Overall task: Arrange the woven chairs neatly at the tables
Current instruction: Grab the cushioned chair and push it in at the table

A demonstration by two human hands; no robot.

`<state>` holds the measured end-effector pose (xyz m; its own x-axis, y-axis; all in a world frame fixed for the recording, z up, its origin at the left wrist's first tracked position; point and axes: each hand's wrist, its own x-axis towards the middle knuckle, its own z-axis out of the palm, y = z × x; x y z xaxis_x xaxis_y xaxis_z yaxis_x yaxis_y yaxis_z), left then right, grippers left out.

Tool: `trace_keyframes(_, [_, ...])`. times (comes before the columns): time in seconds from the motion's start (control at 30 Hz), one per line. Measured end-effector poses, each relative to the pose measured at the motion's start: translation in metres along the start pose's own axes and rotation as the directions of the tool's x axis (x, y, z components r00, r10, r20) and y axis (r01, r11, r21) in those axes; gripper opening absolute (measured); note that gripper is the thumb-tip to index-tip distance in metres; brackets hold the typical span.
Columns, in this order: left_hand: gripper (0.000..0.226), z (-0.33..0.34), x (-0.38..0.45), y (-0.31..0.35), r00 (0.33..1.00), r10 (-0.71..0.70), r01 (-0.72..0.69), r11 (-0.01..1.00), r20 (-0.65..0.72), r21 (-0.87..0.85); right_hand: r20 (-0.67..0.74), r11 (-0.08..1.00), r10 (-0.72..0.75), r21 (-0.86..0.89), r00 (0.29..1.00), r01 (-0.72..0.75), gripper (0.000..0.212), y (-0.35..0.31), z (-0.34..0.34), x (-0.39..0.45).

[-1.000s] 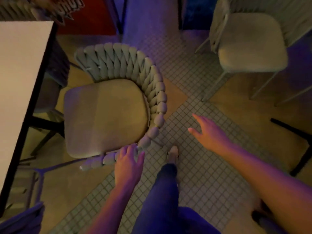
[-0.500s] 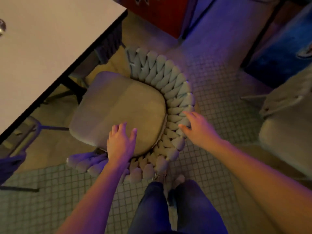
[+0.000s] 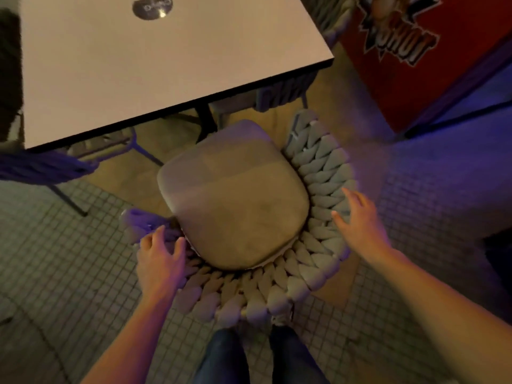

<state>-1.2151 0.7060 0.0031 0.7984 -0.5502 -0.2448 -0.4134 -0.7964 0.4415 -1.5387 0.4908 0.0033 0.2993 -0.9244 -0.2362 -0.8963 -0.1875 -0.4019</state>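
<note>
A woven chair [image 3: 318, 173] with a thick braided grey backrest and a beige seat cushion [image 3: 235, 212] stands just in front of me. Its seat faces the near corner of a white table [image 3: 138, 65], and only the cushion's front edge is close to the table's rim. My left hand [image 3: 160, 256] lies on the left end of the braided backrest with its fingers curled over the rim. My right hand [image 3: 360, 217] rests on the right side of the backrest, fingers spread apart.
Another chair [image 3: 279, 92] is tucked under the table's far side, and a purple-lit chair [image 3: 44, 164] stands at the left. A red cabinet with a logo [image 3: 415, 51] stands at the upper right. A table leg [image 3: 205, 120] stands just ahead of the seat. My legs [image 3: 249, 356] are right behind the backrest.
The chair has turned and shifted toward the table. My left hand moved from the cushion to the backrest's left end, and my right hand slid further along the right side.
</note>
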Motion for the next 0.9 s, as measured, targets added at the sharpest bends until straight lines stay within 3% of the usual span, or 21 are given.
trace_keyframes(0.07, [0.043,0.005,-0.001,-0.008,0.995,-0.083,0.081,0.996,-0.053,-0.036,0.012,0.998,-0.034,-0.059,0.999,0.035,0.066,0.007,-0.006,0.018])
trace_keyframes(0.3, [0.075,0.015,0.030,-0.036,0.909,-0.410,0.393,0.901,-0.067,-0.182,0.081,0.974,-0.074,-0.210,0.994,0.090,0.074,-0.002,0.007,0.096])
trace_keyframes(0.5, [0.084,0.024,0.063,-0.064,0.909,-0.416,0.415,0.898,0.022,-0.148,0.107,0.959,0.058,-0.281,0.993,-0.026,0.085,-0.007,0.011,0.151])
trace_keyframes(0.9, [0.080,0.010,0.095,-0.092,0.932,-0.361,0.362,0.927,0.024,-0.102,0.099,0.974,0.062,-0.222,0.993,-0.039,0.089,-0.009,0.022,0.131])
